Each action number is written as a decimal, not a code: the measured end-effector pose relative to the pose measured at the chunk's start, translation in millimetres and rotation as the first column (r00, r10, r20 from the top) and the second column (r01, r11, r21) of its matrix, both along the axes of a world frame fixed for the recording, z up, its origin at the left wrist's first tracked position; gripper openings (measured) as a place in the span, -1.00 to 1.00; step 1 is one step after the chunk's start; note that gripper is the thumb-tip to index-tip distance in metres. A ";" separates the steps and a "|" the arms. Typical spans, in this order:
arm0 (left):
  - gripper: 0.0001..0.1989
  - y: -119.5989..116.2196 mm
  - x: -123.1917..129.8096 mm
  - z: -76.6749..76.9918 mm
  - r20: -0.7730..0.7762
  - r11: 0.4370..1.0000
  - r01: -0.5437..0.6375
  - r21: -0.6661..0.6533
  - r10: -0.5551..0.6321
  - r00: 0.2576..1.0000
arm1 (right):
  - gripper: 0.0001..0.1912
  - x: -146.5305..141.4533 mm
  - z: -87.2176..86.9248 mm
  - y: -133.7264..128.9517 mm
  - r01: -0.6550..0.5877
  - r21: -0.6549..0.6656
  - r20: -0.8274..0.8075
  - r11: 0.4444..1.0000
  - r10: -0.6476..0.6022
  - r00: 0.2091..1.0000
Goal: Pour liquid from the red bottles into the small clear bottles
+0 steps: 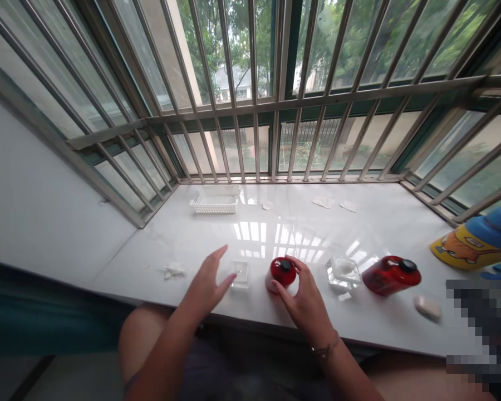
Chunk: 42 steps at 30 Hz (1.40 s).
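My right hand [303, 295] is wrapped around a small red bottle with a black cap [280, 274], thumb on the near side and fingers on the far side. Just left of it, a small clear square container [239, 275] sits on the white sill. Beside that container my left hand [211, 278] is open, thumb and fingers apart, with nothing in it; the thumb tip overlaps the container's edge, and I cannot tell whether it touches. To the right stand a thick clear glass block-like jar [343, 273] and a second, larger red bottle [390, 275] with a black cap.
A white perforated basket [215, 200] lies at the back left. White crumpled scraps [322, 201] lie along the back, another [174, 271] at left. On the right are a pale soap-like bar [427, 308] and a yellow-and-blue container [476, 239]. Metal bars [254, 106] close off the window.
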<state>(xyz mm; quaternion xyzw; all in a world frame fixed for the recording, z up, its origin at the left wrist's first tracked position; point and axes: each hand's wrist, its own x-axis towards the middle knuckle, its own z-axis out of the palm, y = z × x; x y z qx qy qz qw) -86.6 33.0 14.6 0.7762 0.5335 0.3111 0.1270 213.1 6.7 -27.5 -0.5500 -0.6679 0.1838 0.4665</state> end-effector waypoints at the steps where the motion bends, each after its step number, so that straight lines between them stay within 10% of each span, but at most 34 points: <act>1: -0.43 4.2 -25.9 -3.5 -0.051 0.997 -0.076 0.022 0.077 0.996 | -0.34 3.7 -0.4 0.1 0.025 -0.008 0.000 1.000 -0.025 1.000; 6: -0.59 22.4 -138.5 -35.4 -0.271 0.948 -0.311 -0.069 0.282 0.920 | -0.29 24.6 4.0 0.8 0.154 0.042 0.026 0.987 -0.155 0.988; 12: -0.70 29.1 -170.9 -52.9 -0.261 0.931 -0.344 -0.119 0.305 0.916 | -0.28 43.1 7.0 4.0 0.234 0.084 0.080 0.969 -0.241 0.967; 16: -0.69 31.5 -150.1 -40.4 -0.178 0.934 -0.343 -0.100 0.322 0.930 | -0.24 49.7 1.0 3.4 0.261 0.059 0.081 0.964 -0.265 0.961; 19: -0.60 28.8 -106.7 -27.6 0.162 0.945 -0.298 -0.138 0.318 0.934 | -0.24 51.6 -2.4 2.2 0.270 0.047 0.067 0.962 -0.273 0.960; 25: -0.47 19.8 -1.7 -14.5 0.790 0.967 0.007 -0.256 0.205 0.577 | -0.24 50.3 -2.7 1.2 0.275 0.041 0.072 0.961 -0.277 0.958; 42: -0.43 11.4 14.8 -48.3 0.594 0.932 0.114 -0.345 0.123 0.795 | -0.30 47.1 16.9 -6.3 0.270 0.247 0.114 0.931 -0.304 0.946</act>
